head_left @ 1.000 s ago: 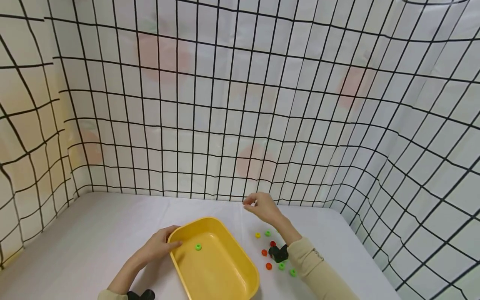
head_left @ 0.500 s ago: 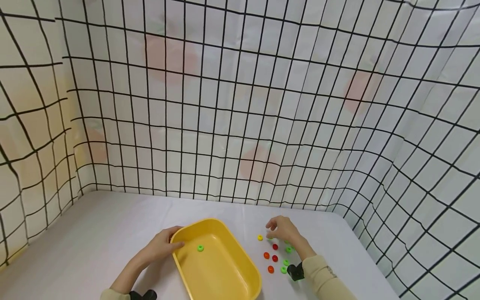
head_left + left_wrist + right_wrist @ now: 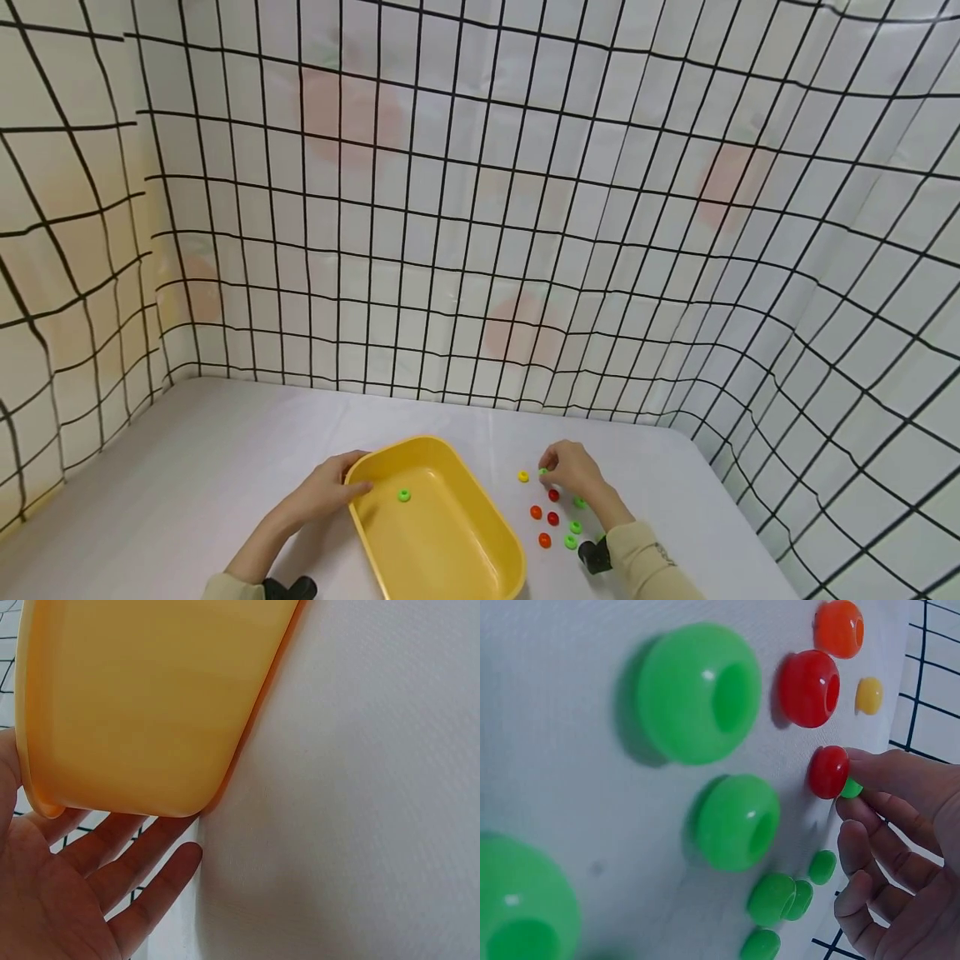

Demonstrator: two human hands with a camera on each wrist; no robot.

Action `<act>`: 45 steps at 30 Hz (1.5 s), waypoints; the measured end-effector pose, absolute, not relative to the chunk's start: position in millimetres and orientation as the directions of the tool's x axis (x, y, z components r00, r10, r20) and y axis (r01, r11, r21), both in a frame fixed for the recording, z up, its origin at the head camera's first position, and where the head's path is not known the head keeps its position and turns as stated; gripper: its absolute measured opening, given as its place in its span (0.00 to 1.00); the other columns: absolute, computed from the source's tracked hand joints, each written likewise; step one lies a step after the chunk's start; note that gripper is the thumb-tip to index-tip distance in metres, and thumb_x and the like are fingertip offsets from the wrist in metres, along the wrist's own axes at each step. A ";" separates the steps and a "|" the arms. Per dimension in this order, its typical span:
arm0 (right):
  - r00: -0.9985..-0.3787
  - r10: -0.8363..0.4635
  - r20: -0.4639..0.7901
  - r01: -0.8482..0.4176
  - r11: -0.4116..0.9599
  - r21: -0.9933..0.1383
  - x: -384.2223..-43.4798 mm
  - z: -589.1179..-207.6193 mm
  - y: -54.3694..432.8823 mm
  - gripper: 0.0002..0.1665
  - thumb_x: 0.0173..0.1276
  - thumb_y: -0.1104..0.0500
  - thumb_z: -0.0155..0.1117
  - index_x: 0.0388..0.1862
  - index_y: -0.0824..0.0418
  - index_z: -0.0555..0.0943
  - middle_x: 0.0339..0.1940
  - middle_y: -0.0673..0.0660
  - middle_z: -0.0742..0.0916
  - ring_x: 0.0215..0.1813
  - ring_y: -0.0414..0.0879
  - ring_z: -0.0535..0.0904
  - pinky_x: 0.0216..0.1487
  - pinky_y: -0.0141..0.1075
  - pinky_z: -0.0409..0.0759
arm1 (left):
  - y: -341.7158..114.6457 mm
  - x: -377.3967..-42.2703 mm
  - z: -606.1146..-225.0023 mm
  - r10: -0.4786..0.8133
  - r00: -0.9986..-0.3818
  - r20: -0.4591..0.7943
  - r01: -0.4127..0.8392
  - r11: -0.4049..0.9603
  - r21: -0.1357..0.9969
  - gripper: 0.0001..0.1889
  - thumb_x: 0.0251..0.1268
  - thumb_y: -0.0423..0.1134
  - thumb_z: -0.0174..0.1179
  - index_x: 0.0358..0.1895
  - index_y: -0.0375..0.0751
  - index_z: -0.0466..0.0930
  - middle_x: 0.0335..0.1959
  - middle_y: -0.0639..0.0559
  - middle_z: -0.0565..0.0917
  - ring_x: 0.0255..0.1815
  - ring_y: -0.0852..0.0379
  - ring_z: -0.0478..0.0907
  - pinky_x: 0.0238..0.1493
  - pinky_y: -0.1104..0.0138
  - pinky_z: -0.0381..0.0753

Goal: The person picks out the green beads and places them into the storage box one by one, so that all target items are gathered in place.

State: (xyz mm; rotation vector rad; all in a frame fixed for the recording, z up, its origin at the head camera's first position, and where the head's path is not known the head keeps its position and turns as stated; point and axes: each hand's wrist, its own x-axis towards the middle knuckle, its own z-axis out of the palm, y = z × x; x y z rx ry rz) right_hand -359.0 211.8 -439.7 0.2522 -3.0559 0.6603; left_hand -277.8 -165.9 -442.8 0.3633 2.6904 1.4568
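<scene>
My left hand point(image 3: 318, 490) holds the yellow plastic tray point(image 3: 450, 533) at its far left corner, thumb over the rim and fingers against the outside wall point(image 3: 150, 735). One green ring-shaped bead point(image 3: 404, 495) lies inside the tray. To the right of the tray, my right hand point(image 3: 576, 468) is down at the table among loose beads. Its thumb and index finger pinch a green bead point(image 3: 851, 787), partly hidden behind a red bead point(image 3: 829, 772) in the right wrist view. The other fingers are loosely curled.
Around the right hand lie a yellow bead point(image 3: 523, 477), orange beads point(image 3: 544, 540), red beads point(image 3: 552, 518) and several green beads point(image 3: 575, 527) on the white tablecloth point(image 3: 247, 433). Black grid netting point(image 3: 420, 250) over white sheeting encloses the table's back and sides.
From above the table's back, my right hand has come down and rightward to the beads, and its thumb and index finger have closed on a green one. The left hand stays at the tray.
</scene>
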 end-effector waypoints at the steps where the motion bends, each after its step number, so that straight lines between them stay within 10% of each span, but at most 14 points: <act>1: -0.987 -0.153 0.046 -0.159 0.899 -0.409 -358.6 -440.1 212.6 0.08 0.50 0.62 0.73 0.28 0.59 0.82 0.25 0.50 0.81 0.28 0.42 0.72 0.32 0.33 0.75 | -165.4 -277.9 -442.8 0.233 -0.971 0.056 0.175 0.525 0.833 0.21 0.59 0.36 0.60 0.55 0.33 0.75 0.48 0.45 0.82 0.41 0.57 0.74 0.49 0.58 0.76; 24: -0.860 -0.428 0.276 -0.509 0.741 -0.437 -337.4 -375.8 141.1 0.06 0.56 0.62 0.69 0.33 0.59 0.82 0.32 0.52 0.83 0.31 0.40 0.74 0.33 0.29 0.73 | -165.2 -279.9 -446.0 0.233 -0.971 0.062 0.180 0.532 0.827 0.22 0.58 0.37 0.61 0.56 0.32 0.74 0.48 0.44 0.82 0.42 0.57 0.75 0.51 0.56 0.76; 45: -0.702 -0.709 0.061 -0.696 0.666 -0.268 -293.7 -393.1 34.4 0.07 0.55 0.60 0.71 0.34 0.54 0.84 0.30 0.44 0.85 0.35 0.35 0.78 0.36 0.20 0.72 | -168.4 -277.5 -443.4 0.289 -0.951 0.106 0.249 0.519 0.818 0.22 0.58 0.38 0.61 0.55 0.33 0.75 0.47 0.43 0.82 0.39 0.58 0.73 0.43 0.67 0.72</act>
